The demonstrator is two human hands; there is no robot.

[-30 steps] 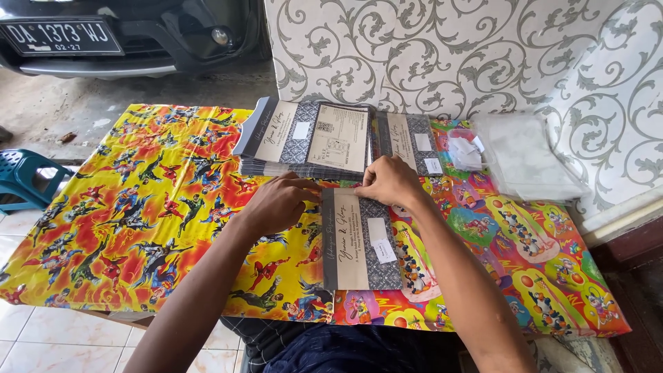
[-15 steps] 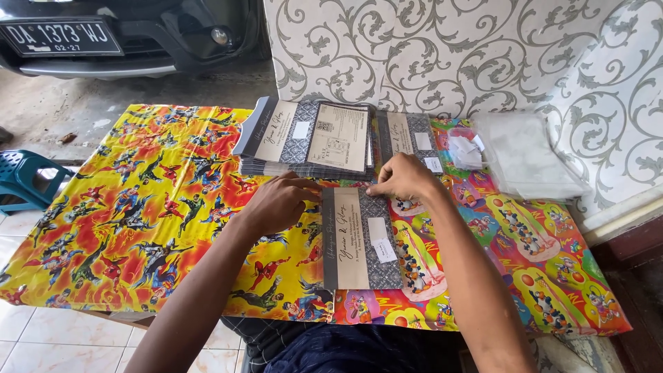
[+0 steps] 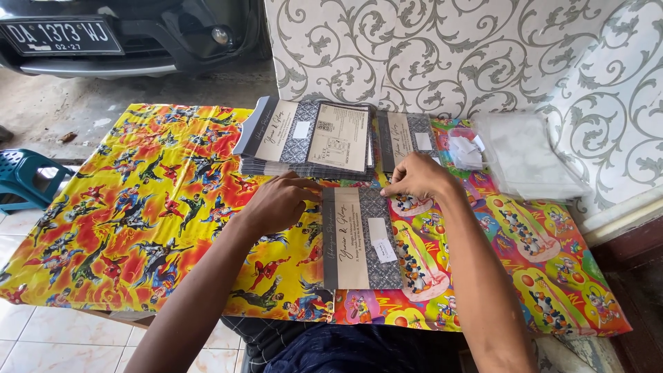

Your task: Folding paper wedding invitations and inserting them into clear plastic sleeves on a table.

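A grey and cream folded card [image 3: 359, 238] with small white labels lies flat on the colourful table cover [image 3: 138, 221] in front of me. My left hand [image 3: 276, 202] rests palm down at the card's upper left corner, touching its edge. My right hand [image 3: 418, 176] presses with its fingertips at the card's upper right corner. Behind the hands sits a stack of similar cards [image 3: 307, 138], topped by a cream card. Another grey and cream card [image 3: 407, 138] lies to the stack's right, just beyond my right hand.
A pile of clear plastic sleeves [image 3: 528, 155] with small white slips [image 3: 468, 152] lies at the right by the patterned wall [image 3: 449, 48]. A dark car [image 3: 131, 31] stands behind the table. A blue plastic stool [image 3: 24, 176] is at the left on the floor.
My right hand has slid a little to the right and back along the card's top edge. The left hand and the card stay where they were.
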